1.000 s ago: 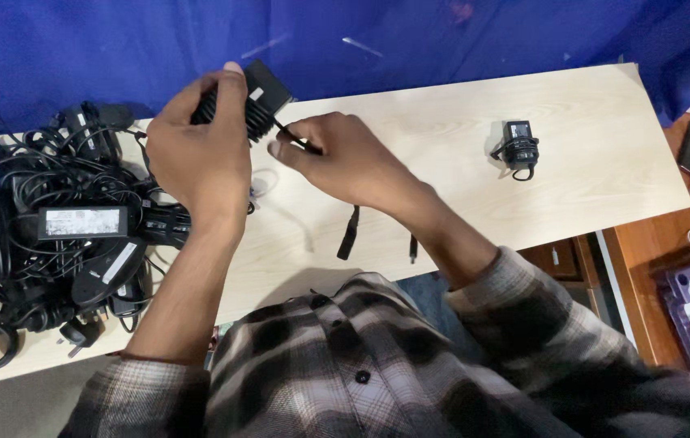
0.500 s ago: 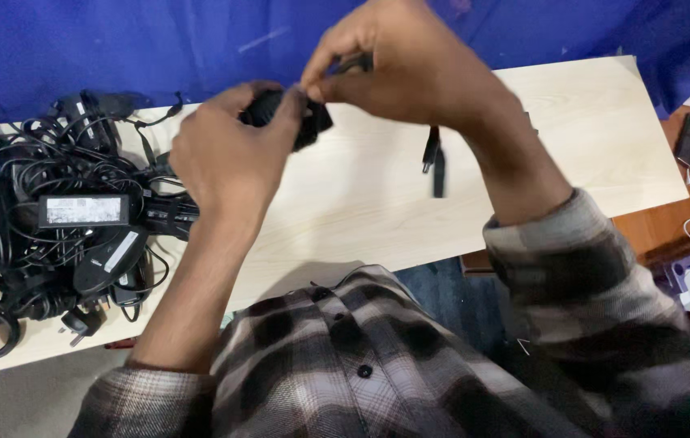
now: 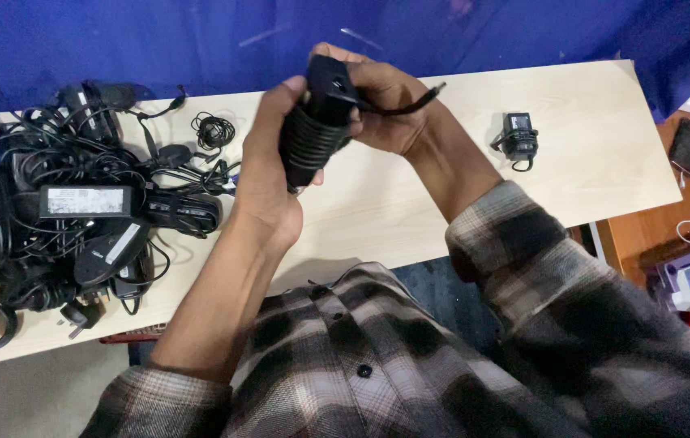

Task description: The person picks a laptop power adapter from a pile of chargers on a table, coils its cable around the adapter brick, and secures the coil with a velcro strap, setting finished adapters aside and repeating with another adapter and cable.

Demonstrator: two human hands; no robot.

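Held above the middle of a pale wooden table (image 3: 588,174): a black power adapter (image 3: 317,122) with its cord wound in tight coils around the body. Left hand (image 3: 268,174) wrapped around the adapter's left side, thumb up near the top edge, fingers curled closed on the coiled part. Right hand (image 3: 385,109) closed on the adapter from the far right, fingers pinching the loose end of the cord (image 3: 410,104), whose plug tip sticks out to the right past the knuckles. Both forearms reaching in from the near edge, sleeves of a grey and brown checked shirt (image 3: 410,357) filling the near part of the view. On the far left of the table, a tangled heap of black adapters and cables (image 3: 69,211), one brick lying with a pale label face up. Just beside the heap, toward the far edge, a small coil of thin black wire (image 3: 213,130). To the right, well apart from the hands, a small black charger (image 3: 518,136) lying alone with its short cord looped around it. Behind the table, a blue cloth backdrop (image 3: 158,40).
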